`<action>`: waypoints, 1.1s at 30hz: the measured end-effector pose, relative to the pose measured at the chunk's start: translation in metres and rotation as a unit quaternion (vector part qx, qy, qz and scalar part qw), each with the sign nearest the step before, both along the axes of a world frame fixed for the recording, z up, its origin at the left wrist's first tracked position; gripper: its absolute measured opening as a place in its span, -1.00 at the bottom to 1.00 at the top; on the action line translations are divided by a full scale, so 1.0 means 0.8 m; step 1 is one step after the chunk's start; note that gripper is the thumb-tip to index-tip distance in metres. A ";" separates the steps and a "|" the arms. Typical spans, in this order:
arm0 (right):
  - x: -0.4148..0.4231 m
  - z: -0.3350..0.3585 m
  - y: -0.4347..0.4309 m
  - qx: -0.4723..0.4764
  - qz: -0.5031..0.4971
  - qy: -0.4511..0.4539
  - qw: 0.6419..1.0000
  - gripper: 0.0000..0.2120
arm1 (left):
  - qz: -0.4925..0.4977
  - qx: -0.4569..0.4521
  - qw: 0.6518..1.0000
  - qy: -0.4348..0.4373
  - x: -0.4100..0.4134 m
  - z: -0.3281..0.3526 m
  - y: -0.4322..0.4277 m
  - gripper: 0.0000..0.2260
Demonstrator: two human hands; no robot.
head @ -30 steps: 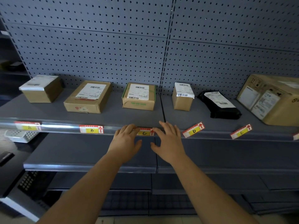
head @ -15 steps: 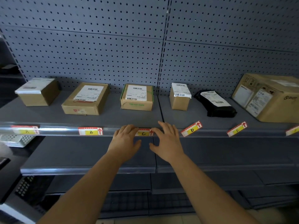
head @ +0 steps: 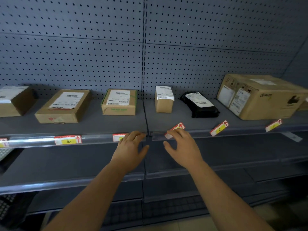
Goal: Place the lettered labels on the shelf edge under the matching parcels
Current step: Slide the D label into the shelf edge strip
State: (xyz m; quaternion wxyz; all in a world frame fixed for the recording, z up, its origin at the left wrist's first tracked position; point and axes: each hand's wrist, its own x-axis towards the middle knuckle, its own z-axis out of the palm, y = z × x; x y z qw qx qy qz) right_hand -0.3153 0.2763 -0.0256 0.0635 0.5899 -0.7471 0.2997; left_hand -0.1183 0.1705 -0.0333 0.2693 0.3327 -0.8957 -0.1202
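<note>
Both hands are reaching to the front rail of the upper shelf: the left hand is lying flat with its fingers straight and close together, and the right hand is resting with fingers loosely bent and thumb held out to the side, neither gripping anything. Behind them a grey pegboard wall is filling the back, and a lower shelf is running beneath the forearms. On the upper shelf a large carton is sitting at the right end, a flat box is lying left of centre, a brown box is standing at the far left, and a green-taped box, a black bag and a small upright box are sitting between them. Along the edge, the B label is sitting straight in the rail under the flat box. The left fingers are covering most of the next label, below the green-taped box, hiding its letter. The right fingertips are touching a tilted label below the small upright box. The E label is leaning askew below the black bag, and another tilted label, too blurred to read, is lying under the large carton.
</note>
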 end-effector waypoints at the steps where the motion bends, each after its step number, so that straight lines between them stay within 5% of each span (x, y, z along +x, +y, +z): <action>1: -0.015 0.001 0.006 0.004 0.002 0.006 1.000 -0.60 | 0.001 -0.001 1.000 0.001 -0.014 0.001 0.006 -0.61; 17: -0.137 0.012 0.001 -0.014 0.105 0.057 0.993 -0.47 | 0.095 -0.011 0.995 -0.002 -0.148 -0.002 0.060 -0.61; 33: -0.155 -0.017 0.012 0.040 0.056 0.083 0.994 -0.54 | 0.086 -0.028 0.995 -0.039 -0.171 -0.008 0.055 -0.59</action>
